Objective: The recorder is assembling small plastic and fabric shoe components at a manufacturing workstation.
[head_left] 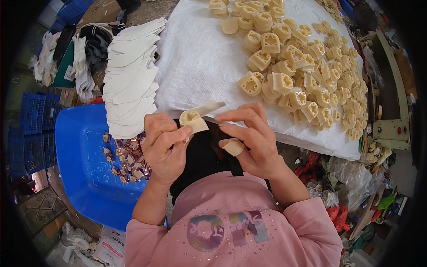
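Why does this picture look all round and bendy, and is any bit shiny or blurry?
In the head view, the wide fisheye lens bends straight edges and leaves black corners; in the head view, too, the white sheet looks very bright, the clear plastic catches pale glints, and the right hand looks slightly soft at its fingertips, though I can't tell why.

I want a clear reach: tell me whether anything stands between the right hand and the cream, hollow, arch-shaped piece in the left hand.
Nothing visible separates the right hand from the cream hollow piece in the left hand; a flat, pale strip juts rightward beside it.
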### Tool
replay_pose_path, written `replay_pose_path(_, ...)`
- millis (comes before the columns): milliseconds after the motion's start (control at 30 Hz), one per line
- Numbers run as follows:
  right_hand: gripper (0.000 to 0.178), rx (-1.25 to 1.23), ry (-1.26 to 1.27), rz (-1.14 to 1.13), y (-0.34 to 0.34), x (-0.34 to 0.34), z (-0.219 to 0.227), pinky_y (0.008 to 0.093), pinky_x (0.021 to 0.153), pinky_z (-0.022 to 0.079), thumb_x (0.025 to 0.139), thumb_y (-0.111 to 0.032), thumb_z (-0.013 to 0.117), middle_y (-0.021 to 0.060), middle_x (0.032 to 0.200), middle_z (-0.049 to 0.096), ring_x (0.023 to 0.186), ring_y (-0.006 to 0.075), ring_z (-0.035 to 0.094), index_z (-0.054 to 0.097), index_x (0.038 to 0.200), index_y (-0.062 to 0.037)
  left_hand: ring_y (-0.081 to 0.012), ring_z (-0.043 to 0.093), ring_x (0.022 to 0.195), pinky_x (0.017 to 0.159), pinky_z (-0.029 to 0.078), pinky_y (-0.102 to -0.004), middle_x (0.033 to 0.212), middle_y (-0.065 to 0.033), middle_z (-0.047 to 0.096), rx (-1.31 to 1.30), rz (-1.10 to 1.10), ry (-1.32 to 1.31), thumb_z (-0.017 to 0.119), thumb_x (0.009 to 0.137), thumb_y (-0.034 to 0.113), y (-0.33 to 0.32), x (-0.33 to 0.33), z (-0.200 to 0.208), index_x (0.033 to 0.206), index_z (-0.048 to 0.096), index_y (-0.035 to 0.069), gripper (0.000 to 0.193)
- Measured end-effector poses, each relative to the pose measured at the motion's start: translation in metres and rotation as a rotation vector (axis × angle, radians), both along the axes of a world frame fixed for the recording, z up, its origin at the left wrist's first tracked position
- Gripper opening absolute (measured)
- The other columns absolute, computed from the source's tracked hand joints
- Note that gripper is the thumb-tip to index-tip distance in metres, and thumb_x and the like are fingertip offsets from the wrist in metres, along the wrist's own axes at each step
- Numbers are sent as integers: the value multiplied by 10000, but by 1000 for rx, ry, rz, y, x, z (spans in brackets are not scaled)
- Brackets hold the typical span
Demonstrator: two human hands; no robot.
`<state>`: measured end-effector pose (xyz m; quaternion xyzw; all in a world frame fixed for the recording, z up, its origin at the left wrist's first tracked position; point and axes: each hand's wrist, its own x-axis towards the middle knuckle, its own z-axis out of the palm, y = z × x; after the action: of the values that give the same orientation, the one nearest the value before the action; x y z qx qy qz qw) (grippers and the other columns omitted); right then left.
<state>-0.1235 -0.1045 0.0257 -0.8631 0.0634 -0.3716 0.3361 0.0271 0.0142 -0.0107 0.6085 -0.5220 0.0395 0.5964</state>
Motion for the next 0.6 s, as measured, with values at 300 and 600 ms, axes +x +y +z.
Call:
replay_pose_path(300,237,1238,-162,94,30,-10,-32,199,638,464,965,-205,445,122,1070,619,775,94,583,503,1087,-10,-301,599,834,693,501,-362,930,-135,582,-103,-322,183,651,673,-105,-2,-25,9,863,586,32,243)
replay_pose_path(600,190,1387,-76,5,30,-18,-22,211,708,480,959,-131,435,171,1135,599,920,138,600,538,1034,10,-232,562,689,532,403,-315,856,-111,572,42,-192,-306,648,627,-65,-11,-27,13,782,564,-12,184)
